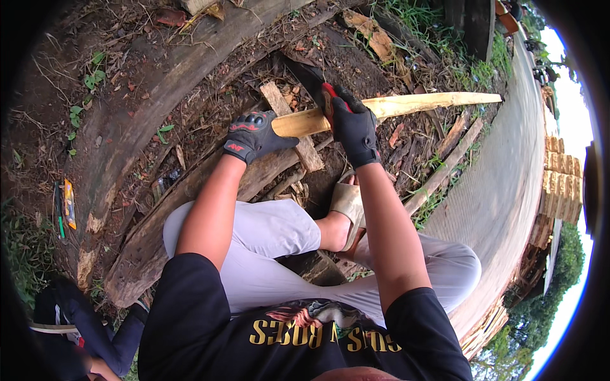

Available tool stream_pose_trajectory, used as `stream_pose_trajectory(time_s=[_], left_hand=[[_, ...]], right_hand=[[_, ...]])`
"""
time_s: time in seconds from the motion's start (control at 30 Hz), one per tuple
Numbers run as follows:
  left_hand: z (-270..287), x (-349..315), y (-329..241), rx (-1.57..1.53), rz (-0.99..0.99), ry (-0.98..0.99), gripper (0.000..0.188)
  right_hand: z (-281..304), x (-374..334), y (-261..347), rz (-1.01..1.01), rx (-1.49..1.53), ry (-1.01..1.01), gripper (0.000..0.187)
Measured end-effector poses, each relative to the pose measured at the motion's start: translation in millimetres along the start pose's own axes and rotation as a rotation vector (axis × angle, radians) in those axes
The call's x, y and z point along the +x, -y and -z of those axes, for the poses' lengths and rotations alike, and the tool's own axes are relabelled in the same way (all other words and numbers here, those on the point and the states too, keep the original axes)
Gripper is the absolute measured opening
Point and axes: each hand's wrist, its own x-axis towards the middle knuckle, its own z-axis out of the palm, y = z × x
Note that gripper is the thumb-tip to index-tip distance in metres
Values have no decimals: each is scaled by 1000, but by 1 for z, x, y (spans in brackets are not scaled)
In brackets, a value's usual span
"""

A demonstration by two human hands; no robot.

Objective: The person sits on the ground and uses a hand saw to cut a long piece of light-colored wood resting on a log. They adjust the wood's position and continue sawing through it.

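A long strip of pale, peeled wood (422,103) stretches across in front of me and narrows toward its right end. My left hand (254,134), in a black glove with red details, is closed around the strip's left end. My right hand (353,125), gloved the same way, is closed on the red and black handle of a tool with a broad dark blade (305,77). The blade points away and to the left, and its exact kind is unclear. The tool's handle crosses the strip. A short, rough board (309,154) passes beneath the strip between my hands.
Old logs (143,251) and weathered planks (185,66) lie on soil strewn with bark and chips. A sandalled foot (347,206) rests below my right hand. Another person (105,330) sits at lower left. Stacked timber (561,178) stands at far right.
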Motion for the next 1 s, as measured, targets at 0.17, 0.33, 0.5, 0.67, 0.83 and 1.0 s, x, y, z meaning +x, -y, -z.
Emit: stream_pose_trajectory(time_s=[0.17, 0.33, 0.5, 0.67, 0.83, 1.0], left_hand=[[11, -2, 1, -79, 31, 49, 64], [4, 2, 2, -41, 35, 48, 63], [4, 2, 4, -82, 12, 68, 63], [-1, 4, 5, -68, 9, 31, 64], [3, -3, 12, -30, 27, 3, 67], [7, -3, -9, 1, 21, 9, 67]], right_hand=[[5, -14, 8, -76, 16, 38, 48], [72, -94, -6, -75, 100, 58, 46], [138, -189, 52, -210, 25, 90, 49], [145, -195, 60, -94, -149, 68, 47], [76, -114, 44, -36, -113, 77, 42], [17, -18, 8, -14, -117, -6, 50]])
